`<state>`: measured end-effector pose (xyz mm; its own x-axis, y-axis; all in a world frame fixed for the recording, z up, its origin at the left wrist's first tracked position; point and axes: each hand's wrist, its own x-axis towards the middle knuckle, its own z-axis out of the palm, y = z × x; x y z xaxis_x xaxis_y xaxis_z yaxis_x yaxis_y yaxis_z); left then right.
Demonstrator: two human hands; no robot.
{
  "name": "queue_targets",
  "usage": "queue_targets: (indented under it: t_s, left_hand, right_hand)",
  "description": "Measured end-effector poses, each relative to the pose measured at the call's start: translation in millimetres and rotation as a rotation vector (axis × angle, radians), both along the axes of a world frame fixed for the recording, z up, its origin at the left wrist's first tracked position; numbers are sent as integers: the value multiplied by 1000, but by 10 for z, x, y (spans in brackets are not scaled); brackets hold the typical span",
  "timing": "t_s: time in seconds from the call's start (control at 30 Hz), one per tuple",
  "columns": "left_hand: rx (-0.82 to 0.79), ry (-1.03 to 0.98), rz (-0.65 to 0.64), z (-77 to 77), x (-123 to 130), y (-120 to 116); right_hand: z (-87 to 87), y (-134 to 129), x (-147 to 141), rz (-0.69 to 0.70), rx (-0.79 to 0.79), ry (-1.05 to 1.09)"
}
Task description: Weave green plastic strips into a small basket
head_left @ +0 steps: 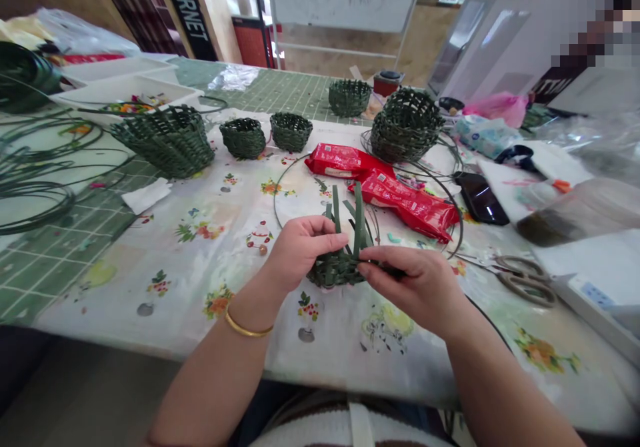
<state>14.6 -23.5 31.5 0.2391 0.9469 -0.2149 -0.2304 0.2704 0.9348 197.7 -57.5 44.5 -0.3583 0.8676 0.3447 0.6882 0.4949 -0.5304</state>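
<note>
A small woven basket (336, 268) of dark green strips sits under my hands on the floral tablecloth (165, 280), its long strips standing upright and unwoven. My left hand (301, 252) grips the basket's upright strips from the left. My right hand (411, 289) pinches a dark green strip (387, 270) at the basket's right side. A thin green strand (320, 167) loops around the basket on the cloth. The basket's base is hidden by my fingers and the weave.
Several finished green baskets (243, 138) stand beyond my hands, with a larger one (163, 141) at left. Red snack packets (407, 203) lie close by. Scissors (526, 281) rest at right, next to a black phone (480, 198). Green strand coils (35, 167) and white trays (125, 97) sit at left.
</note>
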Motion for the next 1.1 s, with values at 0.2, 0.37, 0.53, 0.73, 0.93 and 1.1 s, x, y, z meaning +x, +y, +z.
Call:
queue_targets:
  t_s: [0.2, 0.37, 0.53, 0.73, 0.93, 1.1]
  left_hand:
    - [31, -57, 6, 2, -19, -13]
    - [42, -67, 54, -19, -40, 14]
    - [9, -81, 6, -7, -62, 34]
    - [40, 4, -38, 49, -85, -25]
    - [125, 50, -101, 59, -134, -19]
    - [149, 48, -174, 4, -166, 6]
  right_hand:
    - [-7, -7, -11, 12, -80, 69]
    - [-27, -21, 15, 69, -29, 30]
    - [-85, 28, 8, 91, 10, 82]
    - [-152, 121, 26, 139, -20, 204]
    - [-135, 156, 0, 89, 127, 189]
    - [-101, 128, -1, 84, 225, 130]
